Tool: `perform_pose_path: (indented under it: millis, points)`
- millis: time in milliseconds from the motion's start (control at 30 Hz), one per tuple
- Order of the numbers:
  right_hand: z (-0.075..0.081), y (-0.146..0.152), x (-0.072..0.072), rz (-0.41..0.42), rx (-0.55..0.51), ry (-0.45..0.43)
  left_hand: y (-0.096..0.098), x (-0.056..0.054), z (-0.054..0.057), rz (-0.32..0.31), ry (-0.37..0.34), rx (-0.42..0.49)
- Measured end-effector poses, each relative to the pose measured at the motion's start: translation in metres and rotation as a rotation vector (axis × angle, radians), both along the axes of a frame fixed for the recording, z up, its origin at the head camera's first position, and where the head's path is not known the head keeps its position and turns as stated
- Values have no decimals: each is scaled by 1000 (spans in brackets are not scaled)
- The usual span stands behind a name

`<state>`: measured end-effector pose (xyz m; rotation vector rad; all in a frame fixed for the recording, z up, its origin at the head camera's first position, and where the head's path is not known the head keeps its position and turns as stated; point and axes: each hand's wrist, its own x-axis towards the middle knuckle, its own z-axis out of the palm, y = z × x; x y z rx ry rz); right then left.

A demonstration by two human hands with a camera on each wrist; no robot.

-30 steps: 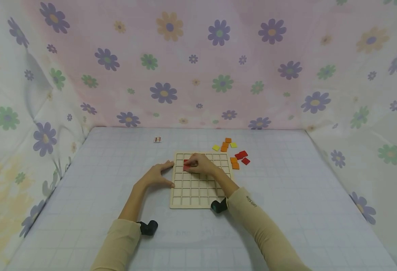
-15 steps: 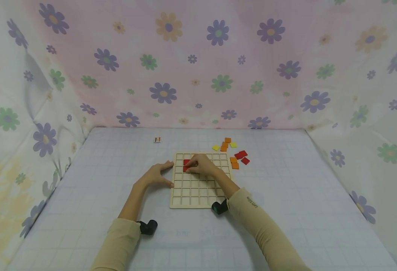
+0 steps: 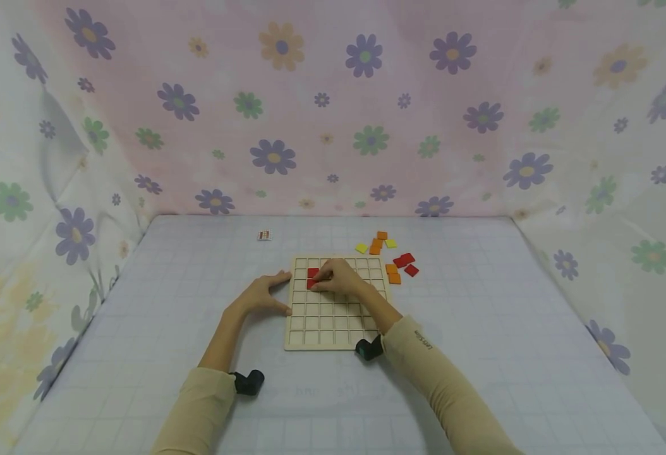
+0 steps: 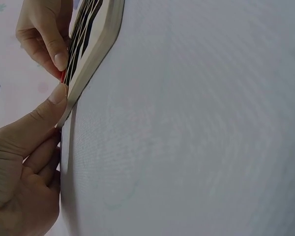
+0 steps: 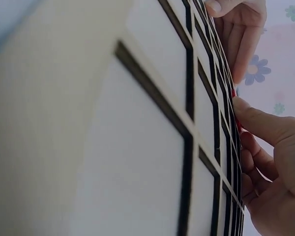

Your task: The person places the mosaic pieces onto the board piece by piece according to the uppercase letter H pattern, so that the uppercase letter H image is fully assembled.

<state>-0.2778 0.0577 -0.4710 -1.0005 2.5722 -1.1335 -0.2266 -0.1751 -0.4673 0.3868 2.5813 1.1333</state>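
A pale wooden grid board (image 3: 313,323) lies on the table. My left hand (image 3: 258,296) rests at its left edge, thumb and forefinger spread apart along the rim. Its thumb lies on the board's edge in the left wrist view. Over the upper left cells, my right hand (image 3: 340,277) pinches at a red square tile (image 3: 310,285) with curled fingers and thumb; the tile's right part is hidden by the fingertips. Another red tile (image 3: 313,272) sits in the cell just behind it. Red also shows beside the right thumb in the right wrist view.
Right of the board's far corner lie loose orange tiles (image 3: 392,270), red tiles (image 3: 404,260) and yellow tiles (image 3: 362,248). A small printed card (image 3: 265,235) lies behind the board on the left. Flowered cloth (image 3: 333,114) encloses the table's back and sides.
My right hand's red tile has shifted slightly toward me and now lies within its cell, with the red tile behind showing more. The left hand has stayed at the board's edge.
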Motion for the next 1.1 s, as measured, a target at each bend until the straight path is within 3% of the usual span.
perform_pose_path:
  millis: [100, 233, 300, 533, 800, 933, 1100]
  points:
    - [-1, 2, 0, 22, -11, 32, 1, 0, 0, 7, 1, 5]
    - [-1, 12, 0, 5, -55, 5, 2, 0, 0, 11, 4, 7]
    - [-1, 21, 0, -33, -92, -23, 2, 0, -1, 11, 4, 6]
    - [0, 69, -5, -149, -186, 8, 3, 1, 0, 25, 0, -5]
    - [0, 133, -9, -380, -173, 17, 3, 1, 1, 25, -3, -9]
    - [-4, 159, -11, -511, -131, -36, 3, 1, 0, 21, -2, -12]
    - [-8, 179, -14, -585, -113, -79, 3, 1, 0, 23, 0, -15]
